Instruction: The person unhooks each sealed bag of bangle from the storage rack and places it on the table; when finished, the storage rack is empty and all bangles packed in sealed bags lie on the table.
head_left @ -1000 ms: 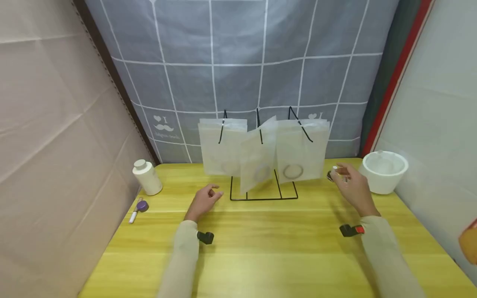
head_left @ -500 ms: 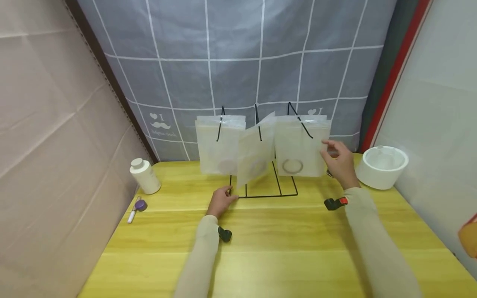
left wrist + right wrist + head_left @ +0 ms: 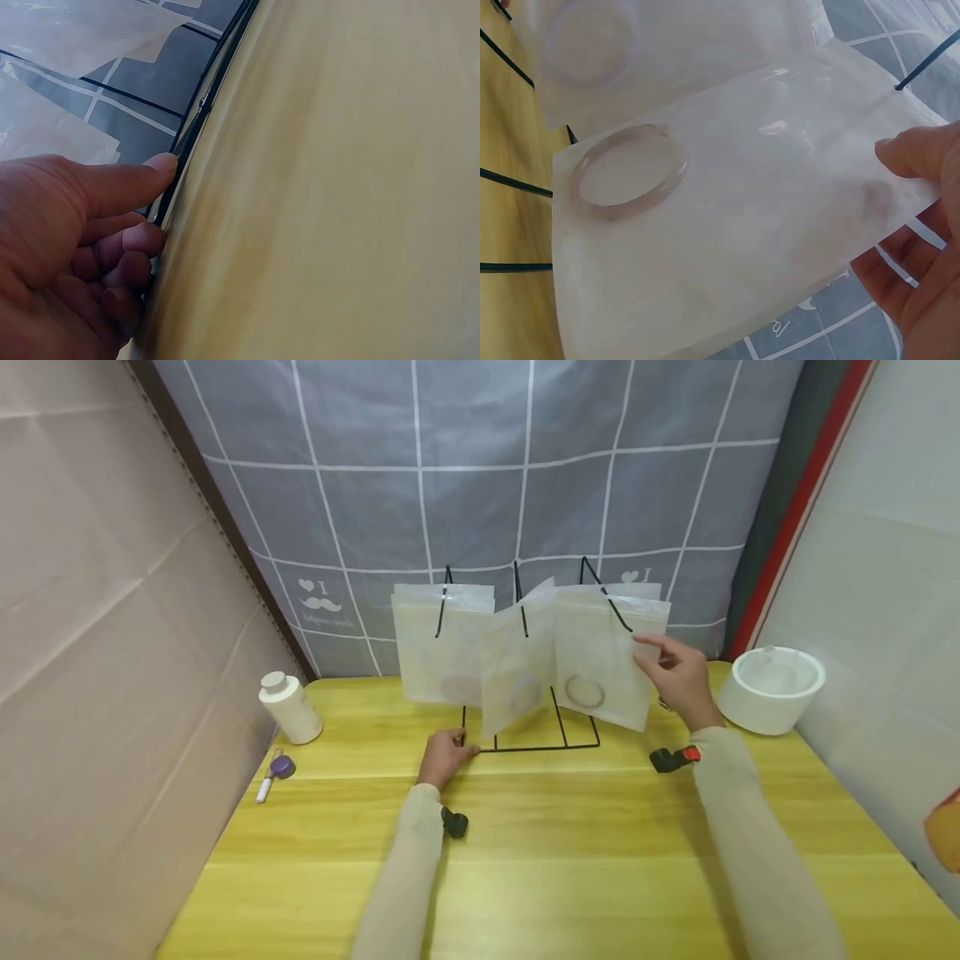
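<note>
A thin black wire rack is being pinched near its front corner between the thumb and curled fingers of the left hand, on a smooth yellow wood-grained bench. Beyond, to that hand's right, a frosted translucent rectangular plastic bag is being gripped by its side edge in the right hand, thumb in front, fingers behind, only limp film being held between. The bag is being carried on a slanting wire hook whose tip is showing just beside the right thumb. A smooth, pale pinkish ring is being seen through its lower end.

With a hard sideways pull, the thin film would probably be risking a tear at the hook. If the films are clinging, bags behind could be getting dragged off too; if the left pinch is loosening, the light rack could be sliding or tipping.

Between the hands, a skewed frosted bag is being hung from the middle hook, its sheet slightly creased. Beyond everything, a soft grey cloth with white gridlines is being hung as a backdrop.
</note>
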A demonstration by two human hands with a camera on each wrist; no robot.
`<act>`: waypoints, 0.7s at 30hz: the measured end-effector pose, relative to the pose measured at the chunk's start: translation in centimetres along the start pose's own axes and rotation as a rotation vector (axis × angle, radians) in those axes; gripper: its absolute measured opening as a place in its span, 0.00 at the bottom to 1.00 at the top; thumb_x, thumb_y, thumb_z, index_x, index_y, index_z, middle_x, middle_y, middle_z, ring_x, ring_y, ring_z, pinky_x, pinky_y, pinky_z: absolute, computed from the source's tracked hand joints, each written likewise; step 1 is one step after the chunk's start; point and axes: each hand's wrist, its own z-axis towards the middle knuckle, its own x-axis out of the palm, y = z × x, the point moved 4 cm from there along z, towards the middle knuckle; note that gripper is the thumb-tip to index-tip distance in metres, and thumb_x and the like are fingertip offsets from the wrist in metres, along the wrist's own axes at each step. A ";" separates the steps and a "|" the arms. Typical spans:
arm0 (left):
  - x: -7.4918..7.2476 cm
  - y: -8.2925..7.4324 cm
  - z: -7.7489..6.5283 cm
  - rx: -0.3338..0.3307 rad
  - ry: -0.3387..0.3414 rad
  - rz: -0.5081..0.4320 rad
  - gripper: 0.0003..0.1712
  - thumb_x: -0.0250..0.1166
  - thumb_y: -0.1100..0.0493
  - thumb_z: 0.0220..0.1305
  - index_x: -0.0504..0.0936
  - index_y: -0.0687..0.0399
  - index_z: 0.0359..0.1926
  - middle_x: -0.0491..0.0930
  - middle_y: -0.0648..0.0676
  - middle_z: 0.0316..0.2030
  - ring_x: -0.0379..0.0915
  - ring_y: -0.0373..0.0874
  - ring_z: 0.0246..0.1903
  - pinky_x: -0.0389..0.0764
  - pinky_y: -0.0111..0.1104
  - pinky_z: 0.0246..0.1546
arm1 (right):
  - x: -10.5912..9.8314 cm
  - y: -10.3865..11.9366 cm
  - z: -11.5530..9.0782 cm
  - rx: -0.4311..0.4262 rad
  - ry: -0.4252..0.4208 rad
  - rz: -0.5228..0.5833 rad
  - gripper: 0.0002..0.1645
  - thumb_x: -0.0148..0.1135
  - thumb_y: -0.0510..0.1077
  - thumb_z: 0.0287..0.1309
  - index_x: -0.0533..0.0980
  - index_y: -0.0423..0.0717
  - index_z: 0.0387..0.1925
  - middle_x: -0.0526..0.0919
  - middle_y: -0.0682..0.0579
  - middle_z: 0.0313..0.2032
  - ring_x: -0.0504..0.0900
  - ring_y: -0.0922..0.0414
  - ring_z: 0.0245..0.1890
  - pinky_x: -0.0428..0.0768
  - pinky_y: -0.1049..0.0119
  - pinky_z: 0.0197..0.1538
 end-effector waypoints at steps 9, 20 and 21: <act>0.2 -0.1 -0.2 -0.034 0.021 -0.034 0.30 0.72 0.58 0.63 0.78 0.65 0.63 0.83 0.63 0.52 0.81 0.54 0.46 0.81 0.48 0.49 | -1.4 -1.4 -0.7 -0.050 0.024 -0.109 0.14 0.71 0.36 0.60 0.87 0.45 0.48 0.74 0.48 0.19 0.69 0.68 0.19 0.65 0.78 0.23; 0.1 -0.3 0.2 -0.045 0.018 -0.027 0.31 0.73 0.55 0.63 0.78 0.63 0.64 0.83 0.63 0.53 0.81 0.53 0.47 0.80 0.46 0.48 | -5.8 3.5 -2.9 -0.140 0.119 -0.193 0.16 0.75 0.29 0.50 0.89 0.45 0.42 0.88 0.64 0.35 0.75 0.72 0.27 0.72 0.84 0.35; 0.0 -0.2 0.2 -0.046 0.016 -0.025 0.31 0.73 0.55 0.63 0.78 0.63 0.64 0.83 0.64 0.54 0.81 0.53 0.48 0.80 0.46 0.48 | -6.4 4.0 -3.4 -0.157 0.123 -0.192 0.18 0.75 0.27 0.48 0.89 0.45 0.41 0.87 0.69 0.35 0.76 0.73 0.28 0.72 0.84 0.37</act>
